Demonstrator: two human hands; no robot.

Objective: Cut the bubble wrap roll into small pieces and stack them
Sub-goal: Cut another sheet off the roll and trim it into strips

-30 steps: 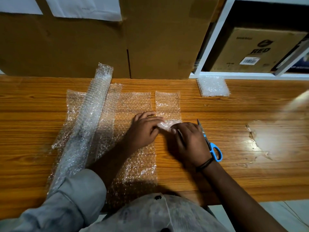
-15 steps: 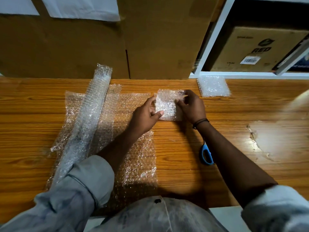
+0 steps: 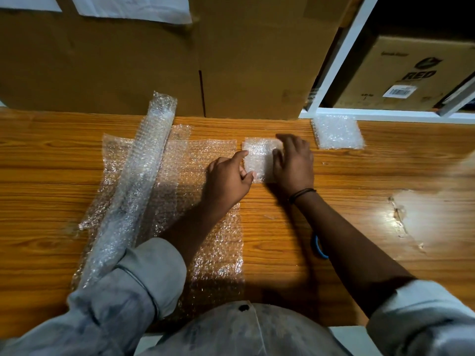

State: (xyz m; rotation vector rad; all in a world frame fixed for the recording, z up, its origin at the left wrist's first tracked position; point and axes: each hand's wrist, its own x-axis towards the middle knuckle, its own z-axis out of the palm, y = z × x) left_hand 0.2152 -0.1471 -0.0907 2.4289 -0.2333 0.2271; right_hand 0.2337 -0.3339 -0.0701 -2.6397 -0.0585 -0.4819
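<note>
Bubble wrap roll (image 3: 144,176) lies diagonally at the left of the surface (image 3: 385,170), on its own unrolled sheet (image 3: 213,227); one small cut piece (image 3: 259,160) sits just past the sheet's far right corner, between both hands; finished stack (image 3: 336,132) is further right, near the back edge, apart from the piece. Left hand (image 3: 228,178) braces the piece's left edge, index and thumb spread apart and touching it, the rest curled on nothing; right hand (image 3: 293,165) lies over the right edge, fingers (image 3: 285,141) apart and pressing down, no pinch visible. Step looks like squaring or flattening the piece before it goes to the stack. To do it well: line up the edges while both hands pin it; lift by two corners, not one, since the film looks floppy; set it square on the stack, edges matched, or the pile may slide. Scissors (image 3: 318,246) mostly hidden under the right forearm; only a blue handle loop shows; mind the elbow.
</note>
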